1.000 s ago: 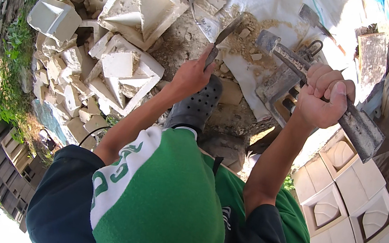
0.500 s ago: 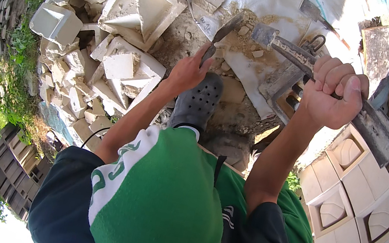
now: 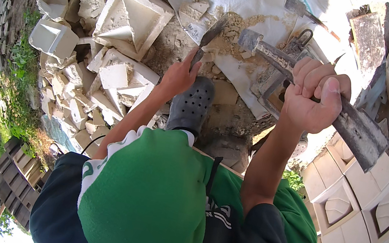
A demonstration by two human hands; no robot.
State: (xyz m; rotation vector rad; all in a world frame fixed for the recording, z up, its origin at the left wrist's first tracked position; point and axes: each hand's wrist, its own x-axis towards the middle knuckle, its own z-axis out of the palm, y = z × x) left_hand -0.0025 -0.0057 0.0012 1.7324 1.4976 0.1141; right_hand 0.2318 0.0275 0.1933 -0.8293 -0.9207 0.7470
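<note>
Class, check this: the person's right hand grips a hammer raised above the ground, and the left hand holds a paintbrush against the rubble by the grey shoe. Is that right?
Not quite. The left hand holds a metal chisel, not a paintbrush, as the head view shows. The rest stands: the right hand grips the hammer, and the chisel points into the rubble by the grey shoe.

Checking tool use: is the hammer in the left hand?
No, the right hand grips the hammer; the left hand holds a chisel.
</note>
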